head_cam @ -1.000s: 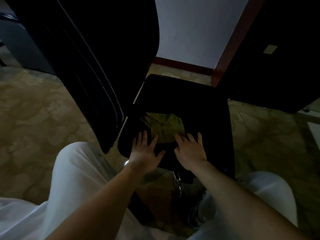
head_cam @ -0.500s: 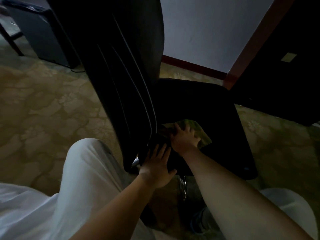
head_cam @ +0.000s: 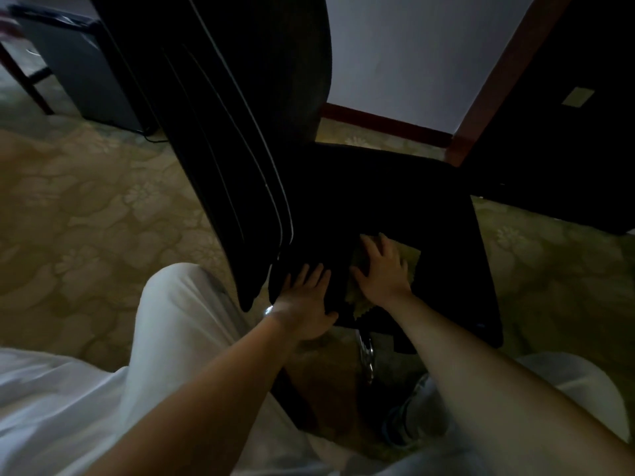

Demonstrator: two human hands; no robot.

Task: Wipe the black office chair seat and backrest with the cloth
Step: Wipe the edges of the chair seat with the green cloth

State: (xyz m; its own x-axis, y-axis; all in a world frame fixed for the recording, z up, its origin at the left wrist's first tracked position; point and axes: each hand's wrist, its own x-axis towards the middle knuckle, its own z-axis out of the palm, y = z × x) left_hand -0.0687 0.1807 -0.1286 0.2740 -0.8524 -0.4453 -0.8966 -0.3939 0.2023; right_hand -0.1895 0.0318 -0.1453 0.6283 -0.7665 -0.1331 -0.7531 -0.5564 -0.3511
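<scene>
Dim light covers a room with patterned carpet [head_cam: 86, 207], a pale wall [head_cam: 412, 46] and dark furniture [head_cam: 567, 132] at the right. Compared with one second ago, the black backrest [head_cam: 240, 115] fills more of the left half of the view, and the seat [head_cam: 412, 207] presents a near corner instead of a near edge. The chair appears to have turned. The right hand [head_cam: 381, 273] has left the seat's near edge and now lies on the yellow-green cloth [head_cam: 410, 257]. Its grip is wide, with the fingers spread flat and pressing, not pinching. Against half a second ago, hand and cloth sit closer to the near edge, and the cloth's zigzag border overhangs it. The left hand [head_cam: 305, 300] remains flat on the seat corner just below the backrest, its grip also wide and holding nothing. Judgement: a wiping stroke across the seat is in progress, with the left hand bracing the chair, and the backrest is taken as still outstanding. Most of the cloth is hidden under the right palm. The seat reads as uniform black, so no dust or wiped track can be made out. The backrest's top is cut off by the frame. Below the seat only a chrome column [head_cam: 366, 352] shows. The base is hidden behind white trousers [head_cam: 178, 338] and a shoe [head_cam: 405, 420].
</scene>
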